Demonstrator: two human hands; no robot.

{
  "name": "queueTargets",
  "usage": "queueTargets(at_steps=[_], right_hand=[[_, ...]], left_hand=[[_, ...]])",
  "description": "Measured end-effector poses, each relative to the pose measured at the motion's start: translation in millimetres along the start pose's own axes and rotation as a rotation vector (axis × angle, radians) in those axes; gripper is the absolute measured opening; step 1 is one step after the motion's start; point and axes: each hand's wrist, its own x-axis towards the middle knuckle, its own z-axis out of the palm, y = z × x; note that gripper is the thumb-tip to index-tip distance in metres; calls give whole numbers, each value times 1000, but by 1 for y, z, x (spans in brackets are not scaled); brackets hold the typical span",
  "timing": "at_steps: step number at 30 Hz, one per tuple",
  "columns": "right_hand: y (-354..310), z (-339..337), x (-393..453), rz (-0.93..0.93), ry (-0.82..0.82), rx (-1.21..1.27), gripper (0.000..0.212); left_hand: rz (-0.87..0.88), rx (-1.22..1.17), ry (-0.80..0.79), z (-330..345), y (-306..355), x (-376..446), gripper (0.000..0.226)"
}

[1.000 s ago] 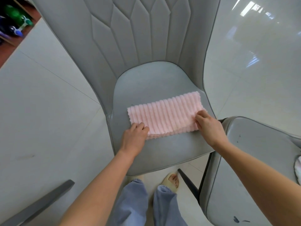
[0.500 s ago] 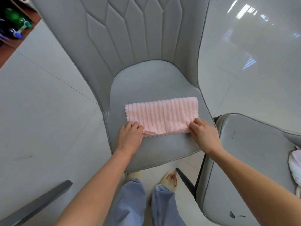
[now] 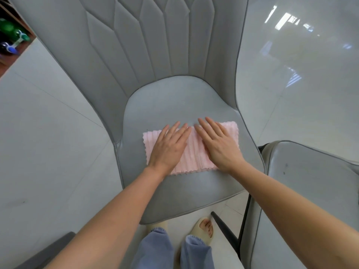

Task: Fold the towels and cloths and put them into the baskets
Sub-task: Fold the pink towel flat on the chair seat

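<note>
Under your straight, flat fingers (image 3: 175, 131), left hand (image 3: 168, 148) and right hand (image 3: 218, 145) press the folded pink cloth (image 3: 193, 152) onto the grey chair seat (image 3: 174, 105); basketing remains, with no basket visible.

One view only, head-worn, wide-angle. Looks forward and steeply down onto a chair seat (image 3: 174, 105), close in, from above its front edge. Both forearms enter from the bottom edge; feet show at bottom centre. Chair back fills the top, bowed by the lens. Floor (image 3: 38, 133) on both sides.
</note>
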Motion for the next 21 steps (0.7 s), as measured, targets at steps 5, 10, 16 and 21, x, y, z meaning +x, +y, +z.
queueTargets(at_steps=[5,10,16,21], right_hand=[[-13,35,-4,92,-172,53,57],[-9,50,-16,409,-132,19,62],[-8,38,-31,706,-140,71,60],[-37,21,-4,355,-47,127,54]], left_hand=[[-111,24,-224,34,-5,-27,72],[-261,49,-327,42,-5,-35,84],[-715,-188,-279,20,-5,-34,87],[-1329,-610,211,-3,-6,-37,52]])
